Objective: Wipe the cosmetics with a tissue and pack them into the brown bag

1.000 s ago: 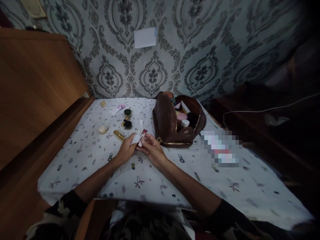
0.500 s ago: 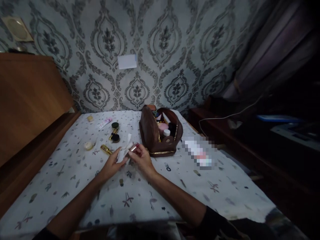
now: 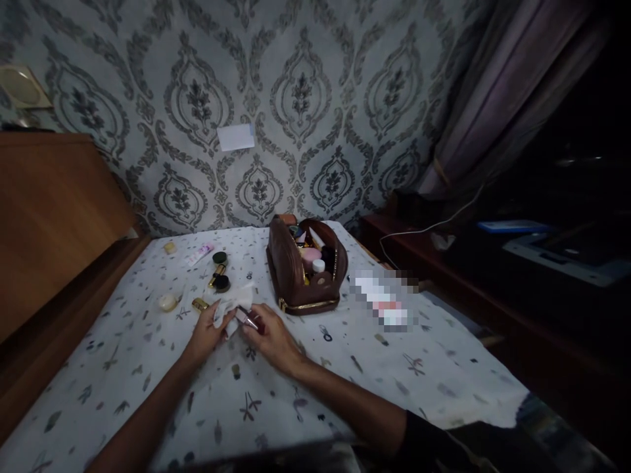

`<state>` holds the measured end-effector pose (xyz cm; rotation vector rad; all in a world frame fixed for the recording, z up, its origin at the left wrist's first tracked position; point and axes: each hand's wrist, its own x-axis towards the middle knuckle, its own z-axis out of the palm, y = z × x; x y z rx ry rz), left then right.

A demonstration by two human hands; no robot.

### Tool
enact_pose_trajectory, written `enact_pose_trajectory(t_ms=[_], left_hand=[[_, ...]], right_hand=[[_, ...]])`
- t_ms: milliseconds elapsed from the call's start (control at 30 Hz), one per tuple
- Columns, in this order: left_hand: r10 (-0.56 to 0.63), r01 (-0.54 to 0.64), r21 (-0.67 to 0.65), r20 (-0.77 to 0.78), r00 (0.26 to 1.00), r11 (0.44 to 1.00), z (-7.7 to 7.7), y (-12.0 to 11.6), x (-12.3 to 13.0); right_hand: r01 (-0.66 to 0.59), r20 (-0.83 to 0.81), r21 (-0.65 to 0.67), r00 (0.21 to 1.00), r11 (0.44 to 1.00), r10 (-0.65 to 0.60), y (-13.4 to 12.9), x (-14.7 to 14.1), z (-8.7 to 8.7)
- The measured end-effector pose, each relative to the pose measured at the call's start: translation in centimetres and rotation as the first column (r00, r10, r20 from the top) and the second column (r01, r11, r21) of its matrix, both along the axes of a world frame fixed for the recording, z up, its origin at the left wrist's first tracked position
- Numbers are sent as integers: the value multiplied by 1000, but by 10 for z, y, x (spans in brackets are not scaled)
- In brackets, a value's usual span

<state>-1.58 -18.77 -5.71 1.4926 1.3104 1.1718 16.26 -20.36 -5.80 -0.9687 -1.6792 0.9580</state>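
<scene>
Above the patterned cloth, my left hand (image 3: pixel 210 333) is closed on a white tissue (image 3: pixel 241 295), which bunches up past the fingers. My right hand (image 3: pixel 270 336) grips a small shiny cosmetic tube (image 3: pixel 246 318), perhaps a lipstick, and tilts it against the tissue. Part of the tube is hidden by the fingers. Just beyond my right hand stands a brown makeup bag (image 3: pixel 286 276), unzipped, with a pink item and a white-capped jar (image 3: pixel 318 266) inside. A gold tube (image 3: pixel 200 304) lies by my left fingertips.
Farther left on the tablecloth (image 3: pixel 138 407) are dark round pots (image 3: pixel 223 283), a pink-and-white tube (image 3: pixel 200 253) and a cream jar (image 3: pixel 168 302). A pixelated packet (image 3: pixel 382 299) lies right of the bag. A wooden cabinet (image 3: pixel 59 210) borders the left side.
The camera view has shifted, so the scene sits a little lower and farther left. My right hand has turned the tube, its end now pointing down to the right; the tissue has changed shape.
</scene>
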Motion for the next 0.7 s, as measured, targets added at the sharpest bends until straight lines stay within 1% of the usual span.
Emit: enact_pose_trajectory(t_ms=[67, 133, 200, 233, 267, 367, 433, 567, 700], left_hand=[[-34, 40, 111, -54, 998, 993, 3, -1, 2], [-58, 77, 202, -95, 994, 976, 5, -2, 3], [-91, 124, 232, -148, 985, 965, 6, -3, 3], [-106, 147, 233, -177, 978, 961, 7, -3, 3], [-118, 165, 232, -204, 972, 959, 8, -3, 3], [-119, 178, 235, -247, 962, 956, 10, -4, 3], [-99, 161, 245, -247, 964, 956, 10, -3, 2], [4, 69, 271, -261, 965, 960, 10, -2, -1], [100, -14, 294, -279, 955, 956, 11, 0, -6]], right_hand=[[-4, -20, -64, 1000, 998, 3, 1, -2, -7], [-99, -88, -167, 992, 981, 86, 3, -5, -14], [-208, -173, -246, 970, 947, 169, 6, -7, -20], [-226, -198, -259, 964, 939, 178, 7, -8, -23], [-211, -205, -253, 965, 944, 161, 8, -8, -25], [-108, -173, -205, 982, 973, 72, 14, -7, -32], [-96, -161, -203, 985, 974, 63, 19, -7, -34], [-107, -137, -213, 987, 971, 79, 32, -11, -34], [-62, -37, -263, 998, 963, 54, 44, -18, -27]])
